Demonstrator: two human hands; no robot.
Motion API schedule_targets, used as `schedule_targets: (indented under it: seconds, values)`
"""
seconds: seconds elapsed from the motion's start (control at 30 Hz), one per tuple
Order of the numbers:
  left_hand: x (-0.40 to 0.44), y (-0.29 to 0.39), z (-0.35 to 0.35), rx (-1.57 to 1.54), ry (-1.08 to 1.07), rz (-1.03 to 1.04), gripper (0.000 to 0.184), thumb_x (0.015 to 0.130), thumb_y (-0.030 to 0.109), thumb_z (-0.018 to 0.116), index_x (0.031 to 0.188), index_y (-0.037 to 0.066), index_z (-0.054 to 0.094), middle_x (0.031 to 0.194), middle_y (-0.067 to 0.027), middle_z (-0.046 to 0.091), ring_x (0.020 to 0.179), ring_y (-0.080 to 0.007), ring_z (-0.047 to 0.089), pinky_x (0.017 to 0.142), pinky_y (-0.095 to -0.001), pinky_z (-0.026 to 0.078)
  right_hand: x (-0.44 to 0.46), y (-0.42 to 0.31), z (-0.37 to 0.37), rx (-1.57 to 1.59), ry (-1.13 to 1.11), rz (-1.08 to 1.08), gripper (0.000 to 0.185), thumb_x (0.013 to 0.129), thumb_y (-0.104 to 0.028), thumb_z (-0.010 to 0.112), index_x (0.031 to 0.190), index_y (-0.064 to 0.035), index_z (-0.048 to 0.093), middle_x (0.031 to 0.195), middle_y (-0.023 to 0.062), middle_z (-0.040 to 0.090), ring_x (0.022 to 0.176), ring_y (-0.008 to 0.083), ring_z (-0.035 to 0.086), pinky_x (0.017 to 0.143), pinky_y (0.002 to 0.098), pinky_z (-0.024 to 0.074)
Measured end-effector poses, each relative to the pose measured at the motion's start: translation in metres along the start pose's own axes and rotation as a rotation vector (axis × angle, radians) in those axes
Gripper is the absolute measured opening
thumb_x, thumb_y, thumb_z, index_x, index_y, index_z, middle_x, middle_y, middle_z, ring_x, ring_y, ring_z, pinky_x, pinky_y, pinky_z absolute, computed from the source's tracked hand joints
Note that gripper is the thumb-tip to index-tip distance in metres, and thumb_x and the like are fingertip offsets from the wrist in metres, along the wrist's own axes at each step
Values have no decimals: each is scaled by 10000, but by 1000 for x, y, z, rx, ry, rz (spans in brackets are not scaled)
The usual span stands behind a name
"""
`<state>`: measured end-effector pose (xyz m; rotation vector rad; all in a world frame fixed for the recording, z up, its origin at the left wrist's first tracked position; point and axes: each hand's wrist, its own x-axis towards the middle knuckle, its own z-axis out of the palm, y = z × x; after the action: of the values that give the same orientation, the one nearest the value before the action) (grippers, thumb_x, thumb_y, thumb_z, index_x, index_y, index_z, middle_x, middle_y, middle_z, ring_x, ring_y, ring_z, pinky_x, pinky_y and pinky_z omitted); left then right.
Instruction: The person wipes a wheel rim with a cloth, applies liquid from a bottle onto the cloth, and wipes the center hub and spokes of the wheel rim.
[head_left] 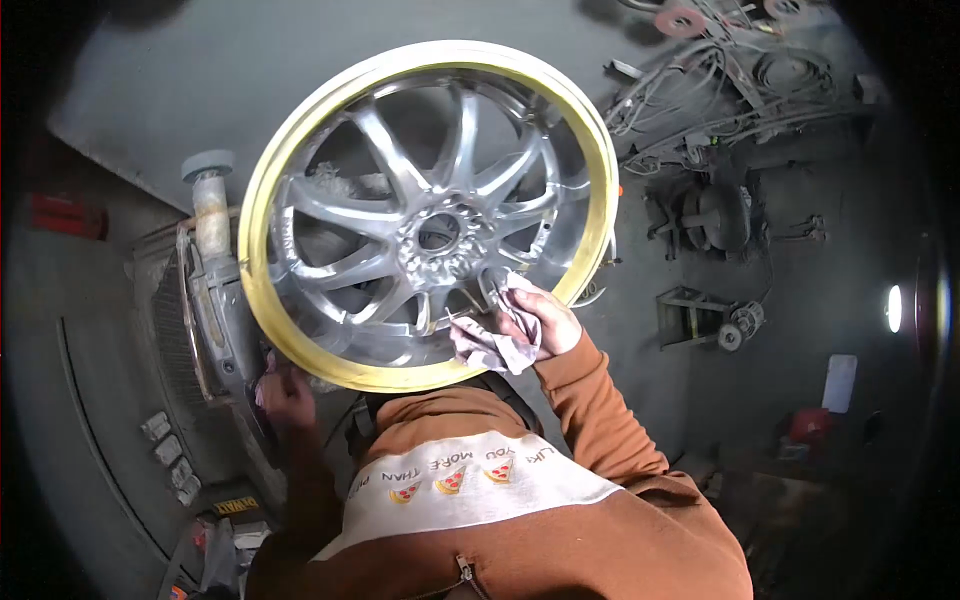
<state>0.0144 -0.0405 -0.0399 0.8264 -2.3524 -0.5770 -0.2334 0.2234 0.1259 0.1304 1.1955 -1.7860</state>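
A polished alloy wheel (385, 150) with many spokes and a yellow outer lip faces me, filling the middle of the view. My right hand (548, 322) is closed around a crumpled, stained pale cloth (497, 345) at the wheel's lower right. The cloth lies against the inner barrel and lower spokes. Down at the lower left edge, my left hand (286, 394) is close to the yellow lip. It is dark and blurred, and its fingers are partly hidden, so its grip does not show.
Left of the wheel stands a grey machine (222, 325) with a pale cylinder (211, 215) on top. A DeWalt box (232, 500) is at lower left. Cables and hoses (700, 90) hang at upper right. A small metal stand (690, 315) is to the right.
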Motion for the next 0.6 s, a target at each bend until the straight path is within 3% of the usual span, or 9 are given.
schedule_targets:
  seconds: [0.07,0.1,0.2,0.27,0.33,0.37,0.47,0.53,0.6]
  values:
    - [1,17,-29,-170,-8,-156,79,831,62,580,794,-7,575,720,-158,544,646,-282,526,595,-363,427,-14,-4,-8,-54,-10,-114,301,946,-234,488,1047,40,560,846,101,636,612,115,580,534,229,478]
    - [10,36,-44,-199,73,-105,77,840,46,572,814,-26,576,700,-135,527,634,-240,511,600,-331,426,-27,-13,-3,42,-28,-63,349,958,-213,458,1124,83,538,1032,122,615,852,167,615,744,273,504]
    - [34,120,-77,-407,75,-25,109,866,29,528,921,-59,562,839,-110,544,703,-181,520,637,-300,443,-39,-23,-16,-250,-207,-302,445,938,-263,454,1191,100,504,1252,188,508,1183,258,467,995,374,358]
    - [59,195,-73,-536,-208,-32,336,772,103,609,1072,-45,574,1016,-168,603,930,-275,573,870,-367,433,-50,-32,-18,-267,-256,-310,341,925,-191,477,1149,53,559,1249,177,508,1189,257,460,1004,376,349]
    - [76,256,-41,-706,-450,154,613,650,87,728,1210,-10,500,1063,-154,598,1001,-275,558,911,-361,418,-57,-45,-20,-287,-313,-334,258,913,-119,500,1108,6,615,1246,165,508,1194,256,454,1013,379,340]
    - [84,283,-27,-751,-555,256,630,624,76,763,1200,7,516,1042,-147,597,970,-258,569,874,-351,437,-58,-54,-23,-628,-313,-466,230,899,-122,529,1069,-11,637,1219,164,522,1168,262,476,996,369,358]
    - [89,322,-8,-725,-760,196,208,721,76,721,876,6,602,726,-94,580,650,-194,552,614,-301,445,-61,-84,-38,-1096,-198,-747,133,865,-98,586,895,22,634,1062,100,595,927,179,588,804,296,462]
    - [87,327,-2,-868,-872,-74,144,809,91,682,774,26,558,674,6,551,608,-41,473,553,-225,399,-61,-102,-51,-806,-97,-424,190,887,-169,600,861,15,639,903,49,631,767,136,610,698,273,488]
    - [91,344,-6,-1059,-890,-275,128,856,89,648,814,37,539,708,38,556,618,-6,460,550,-182,382,-56,-105,-72,-613,-180,-339,171,874,-162,635,880,9,625,835,1,616,711,76,564,650,246,468]
